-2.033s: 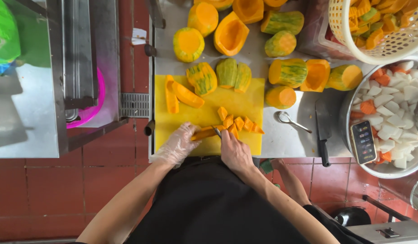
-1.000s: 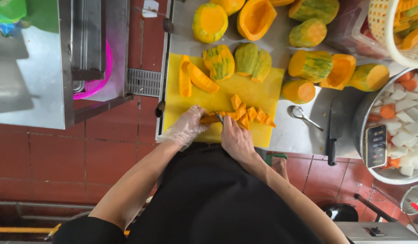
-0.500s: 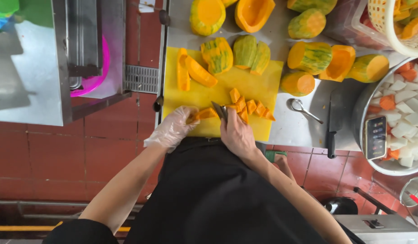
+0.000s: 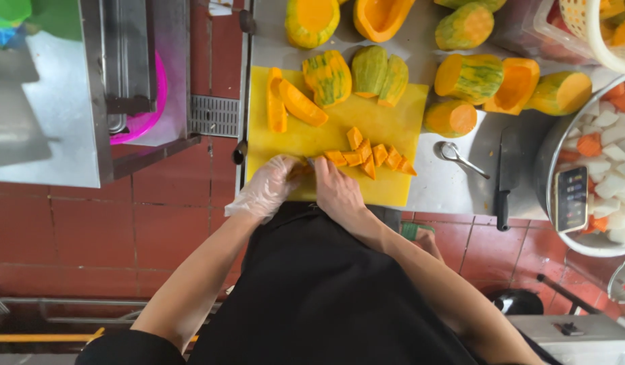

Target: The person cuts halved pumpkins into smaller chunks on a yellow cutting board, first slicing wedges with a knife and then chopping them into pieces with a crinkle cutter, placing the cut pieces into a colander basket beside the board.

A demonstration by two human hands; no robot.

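A yellow cutting board (image 4: 387, 122) lies on a steel counter. My left hand (image 4: 268, 188), in a clear plastic glove, holds down an orange squash strip (image 4: 300, 169) at the board's near edge. Right beside it my bare right hand (image 4: 336, 192) grips a knife whose blade (image 4: 311, 162) sits against the strip; the handle is hidden in the fist. A row of cut squash chunks (image 4: 370, 157) lies just right of the hands. Two peeled squash wedges (image 4: 289, 105) rest at the board's far left.
Green-striped squash halves (image 4: 469, 76) crowd the counter behind and right of the board. A spoon (image 4: 458, 155) and a black-handled cleaver (image 4: 506, 179) lie to the right. A metal bowl (image 4: 552, 162) holds white and orange chunks and a phone. A steel sink (image 4: 62, 101) stands left over red floor tiles.
Both hands have slid slightly left along the strip as slices come off it. The row of cut chunks on the right has grown. The camera view shifted a little.
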